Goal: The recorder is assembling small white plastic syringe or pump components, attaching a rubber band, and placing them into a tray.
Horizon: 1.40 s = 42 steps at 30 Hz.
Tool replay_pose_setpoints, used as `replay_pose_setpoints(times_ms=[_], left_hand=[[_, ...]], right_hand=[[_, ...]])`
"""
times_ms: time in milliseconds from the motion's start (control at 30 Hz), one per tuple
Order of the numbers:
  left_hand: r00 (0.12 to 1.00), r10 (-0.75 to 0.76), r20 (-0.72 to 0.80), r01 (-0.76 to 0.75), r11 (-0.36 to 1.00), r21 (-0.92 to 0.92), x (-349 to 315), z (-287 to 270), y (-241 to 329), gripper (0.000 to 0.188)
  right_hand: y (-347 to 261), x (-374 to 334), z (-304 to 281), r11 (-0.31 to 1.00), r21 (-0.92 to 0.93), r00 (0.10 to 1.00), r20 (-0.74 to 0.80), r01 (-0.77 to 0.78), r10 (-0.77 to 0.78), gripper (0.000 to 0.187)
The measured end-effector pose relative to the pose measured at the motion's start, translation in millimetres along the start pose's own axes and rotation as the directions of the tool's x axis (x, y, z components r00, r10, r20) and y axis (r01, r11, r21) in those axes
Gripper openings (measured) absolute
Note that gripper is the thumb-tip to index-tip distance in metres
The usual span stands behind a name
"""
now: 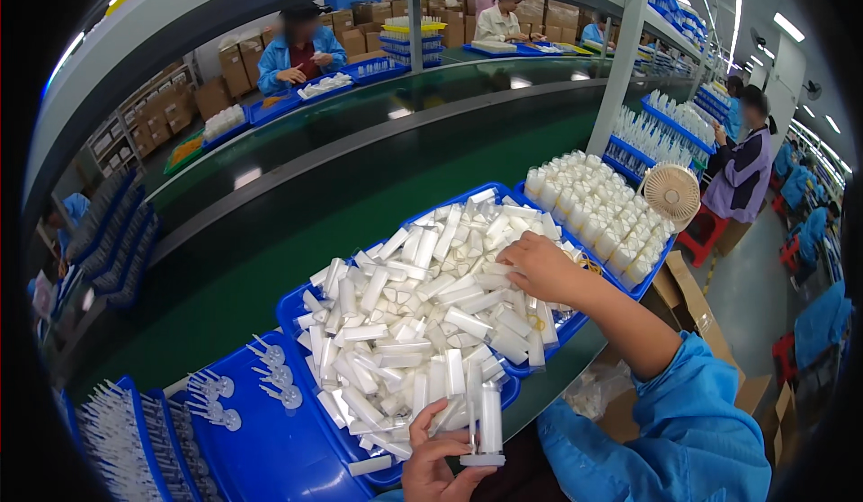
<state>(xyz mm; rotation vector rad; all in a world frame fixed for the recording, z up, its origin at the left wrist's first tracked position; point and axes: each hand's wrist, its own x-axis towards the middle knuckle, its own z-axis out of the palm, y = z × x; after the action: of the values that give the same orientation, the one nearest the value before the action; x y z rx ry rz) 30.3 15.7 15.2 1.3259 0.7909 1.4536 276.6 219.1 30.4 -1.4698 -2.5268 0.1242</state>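
In my left hand, near the lower edge, a clear holder with a round base stands upright between thumb and fingers. A white stick-shaped piece rises from that base. My right hand reaches over the far right part of a heap of white three-sided pieces. Its bent fingers close on one white piece at the top of the heap; the fingertips are partly covered. A blue tray holds the heap, which lies between my hands.
At the left is a blue tray with several clear spiked bases, beside racks of white sticks. Rows of white-filled holders and a beige fan stand at the right. Beyond runs a green conveyor; co-workers sit across it.
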Motion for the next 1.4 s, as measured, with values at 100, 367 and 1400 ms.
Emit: replay_pose_setpoints(times_ms=[100, 367, 1400], left_hand=[[1.000, 0.009, -0.004, -0.009, 0.999, -0.053, 2, -1, 6, 0.028], [0.988, -0.126, -0.092, 0.110, 0.981, -0.162, 3, 7, 7, 0.020], [0.943, 0.152, 0.298, -0.196, 0.973, 0.125, 11, -7, 18, 0.002]], right_hand=[[-2, -2, -2, 1.000, 0.005, 0.999, -0.040, 0.008, -0.008, 0.036], [-55, -34, -24, 0.850, 0.062, 0.817, -0.322, 0.523, -0.479, 0.031], [-83, -62, -56, 0.216, 0.875, 0.675, -0.156, 0.433, -0.721, 0.032]])
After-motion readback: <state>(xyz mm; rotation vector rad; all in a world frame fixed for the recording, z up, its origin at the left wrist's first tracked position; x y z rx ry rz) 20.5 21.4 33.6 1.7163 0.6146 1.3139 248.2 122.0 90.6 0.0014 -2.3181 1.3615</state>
